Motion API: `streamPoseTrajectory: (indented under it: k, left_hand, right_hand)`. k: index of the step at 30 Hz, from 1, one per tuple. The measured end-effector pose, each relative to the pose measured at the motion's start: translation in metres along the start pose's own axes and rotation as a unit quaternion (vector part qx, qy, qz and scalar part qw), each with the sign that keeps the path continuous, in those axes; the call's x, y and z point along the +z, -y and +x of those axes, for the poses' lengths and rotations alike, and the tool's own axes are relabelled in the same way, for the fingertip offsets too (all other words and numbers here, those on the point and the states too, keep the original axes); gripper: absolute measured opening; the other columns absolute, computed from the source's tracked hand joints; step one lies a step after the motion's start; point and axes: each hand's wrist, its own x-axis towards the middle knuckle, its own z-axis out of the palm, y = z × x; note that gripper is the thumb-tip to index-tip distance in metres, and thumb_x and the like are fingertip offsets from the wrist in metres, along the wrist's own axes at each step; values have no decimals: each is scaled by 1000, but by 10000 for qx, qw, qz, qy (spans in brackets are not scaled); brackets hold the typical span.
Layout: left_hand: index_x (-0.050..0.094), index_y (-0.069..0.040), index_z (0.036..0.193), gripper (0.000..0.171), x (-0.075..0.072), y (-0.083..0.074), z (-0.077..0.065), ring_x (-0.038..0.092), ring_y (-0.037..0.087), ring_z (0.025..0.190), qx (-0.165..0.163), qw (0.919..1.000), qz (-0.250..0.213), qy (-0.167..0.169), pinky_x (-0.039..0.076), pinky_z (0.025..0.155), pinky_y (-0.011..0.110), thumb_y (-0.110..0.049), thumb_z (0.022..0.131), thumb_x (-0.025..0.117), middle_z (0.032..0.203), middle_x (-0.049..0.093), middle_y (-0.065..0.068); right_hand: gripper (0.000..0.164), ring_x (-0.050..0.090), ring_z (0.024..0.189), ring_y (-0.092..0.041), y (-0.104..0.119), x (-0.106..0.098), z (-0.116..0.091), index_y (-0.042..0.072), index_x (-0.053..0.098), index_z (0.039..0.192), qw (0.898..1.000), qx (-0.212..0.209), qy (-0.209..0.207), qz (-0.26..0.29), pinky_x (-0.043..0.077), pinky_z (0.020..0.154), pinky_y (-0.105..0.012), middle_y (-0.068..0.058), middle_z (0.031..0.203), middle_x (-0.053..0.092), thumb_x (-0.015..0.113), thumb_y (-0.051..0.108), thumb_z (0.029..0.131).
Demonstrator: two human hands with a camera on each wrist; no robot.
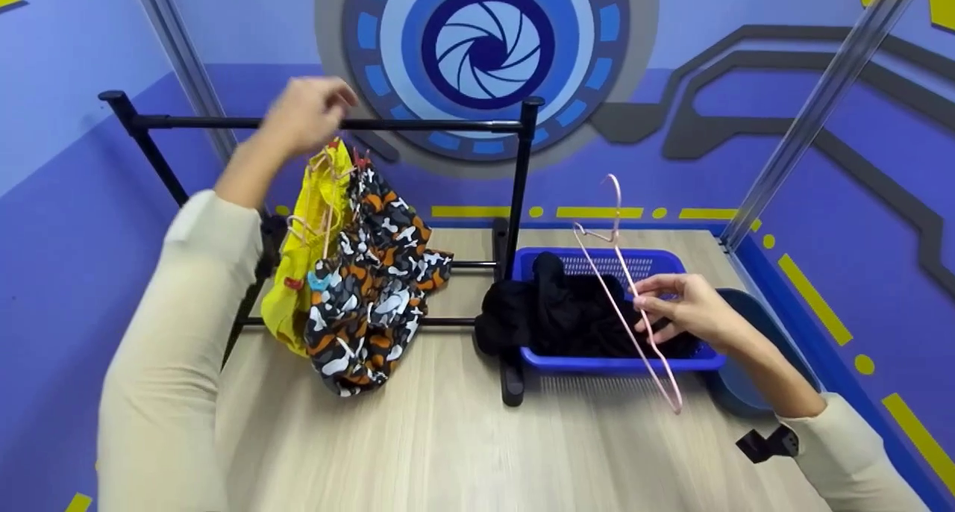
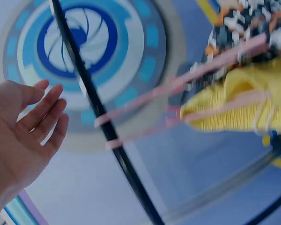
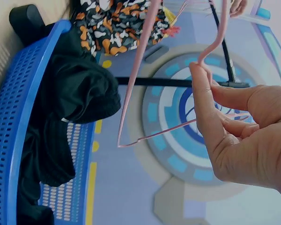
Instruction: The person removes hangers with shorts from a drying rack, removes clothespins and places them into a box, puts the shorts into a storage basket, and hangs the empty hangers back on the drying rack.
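Note:
My right hand point(image 1: 690, 310) pinches a pink clothes hanger point(image 1: 615, 295) by one long side between thumb and fingers, over the blue basket point(image 1: 619, 363). Black clothing point(image 1: 559, 310) lies in that basket and spills over its left side. My left hand point(image 1: 310, 113) is at the black rack's top bar point(image 1: 418, 125), its fingers loosely bent and holding nothing in the left wrist view. Two pink hangers hook over the bar there. From them hang a yellow garment point(image 1: 287, 303) and a camouflage-patterned garment point(image 1: 373, 303) in orange, black and white, with red and blue clips point(image 1: 320, 281).
The black rack point(image 1: 520, 191) stands on the wooden table point(image 1: 462, 437), one foot reaching forward beside the basket. A dark blue basin point(image 1: 746, 378) sits right of the basket, partly behind my right forearm. Patterned panels and metal posts point(image 1: 813, 101) enclose the table.

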Motion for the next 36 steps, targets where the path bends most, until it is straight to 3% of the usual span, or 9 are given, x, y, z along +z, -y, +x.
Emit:
streamPoseTrajectory:
  k: [2, 5, 8, 11, 16, 30, 36]
  left_hand:
    - [57, -4, 140, 39, -7, 8, 1, 58, 35, 102, -152, 9988, 443, -106, 51, 87, 44, -12, 106, 41, 136, 60, 25]
    - [45, -8, 151, 46, -2, 22, 3, 42, 48, 136, -382, 9954, 875, -110, 36, 111, 62, -25, 110, 38, 153, 46, 27]
    - [34, -9, 158, 54, 11, 34, 5, 30, 52, 146, -590, 9936, 964, 36, 26, 118, 67, -36, 111, 30, 161, 31, 29]
    - [30, -6, 159, 60, 25, 42, 6, 26, 53, 148, -712, 9919, 1050, 116, 19, 121, 67, -42, 111, 24, 162, 29, 30]
    - [32, -8, 157, 59, 39, 48, 8, 31, 51, 144, -810, 9866, 1411, 87, 14, 119, 66, -43, 111, 20, 156, 37, 28]
    - [44, -10, 146, 49, 60, 61, 5, 39, 49, 133, -568, 9848, 1488, -691, 18, 114, 65, -40, 112, 25, 143, 49, 24]
    - [45, -9, 145, 49, 61, 62, 5, 39, 49, 133, -546, 9846, 1484, -752, 18, 113, 65, -39, 112, 25, 141, 49, 25]
  right_hand:
    - [20, 75, 75, -13, 8, 2, -1, -5, 63, 117, 10000, -61, 46, 23, 62, 62, -33, 1, 85, 74, 60, 9, 102]
    - [17, 75, 75, -13, 17, 5, -2, 1, 66, 115, 9998, -130, 130, 41, 63, 62, -34, 1, 86, 74, 62, 10, 101]
    - [16, 76, 76, -15, 23, 9, -1, 4, 68, 114, 9996, -186, 212, 25, 63, 62, -35, 2, 87, 74, 64, 11, 101]
    - [17, 75, 76, -14, 26, 13, 2, 3, 68, 115, 9992, -233, 311, -5, 63, 62, -36, 3, 87, 73, 64, 12, 100]
    - [18, 75, 75, -13, 28, 16, 8, 3, 68, 116, 9980, -321, 546, 51, 62, 60, -34, 3, 87, 73, 64, 11, 101]
    - [19, 71, 67, -7, 48, 18, 9, 4, 72, 117, 9903, -743, 1169, -108, 60, 54, -32, 2, 81, 74, 62, 6, 100]
    - [20, 68, 65, -4, 57, 15, 1, 8, 74, 116, 9880, -737, 1355, -26, 58, 52, -26, 5, 78, 73, 61, 6, 101]
